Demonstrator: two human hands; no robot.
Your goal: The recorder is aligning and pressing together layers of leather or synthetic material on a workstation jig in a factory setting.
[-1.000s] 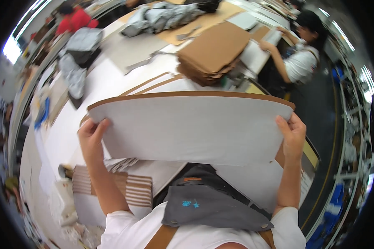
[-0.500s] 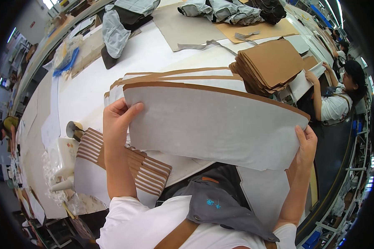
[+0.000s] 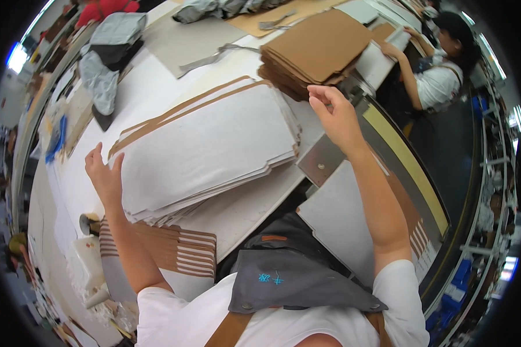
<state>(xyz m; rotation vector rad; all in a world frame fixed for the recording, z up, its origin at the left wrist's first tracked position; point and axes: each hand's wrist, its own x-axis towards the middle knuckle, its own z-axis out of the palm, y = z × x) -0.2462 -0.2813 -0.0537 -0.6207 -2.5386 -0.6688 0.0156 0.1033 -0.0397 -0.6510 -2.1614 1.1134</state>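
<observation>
A stack of long white-faced panels with brown edges lies slantwise on the table in front of me. At its left end is my left hand, thumb and fingers apart, holding nothing. My right hand is raised beyond the stack's right end, by the near corner of a pile of brown sheets. Its fingers are slightly bent and spread, with nothing visible between them. Whether it touches the pile I cannot tell.
Overlapping brown-edged pieces lie near my left forearm, beside a white plastic jug. More white-faced panels lie below my right forearm. Grey fabric rests at the far left. A co-worker handles a pale sheet at the right.
The white panel that both hands held up is let go and appears to lie on the stack. My hands have moved apart, the right one toward the brown pile. The view has turned.
</observation>
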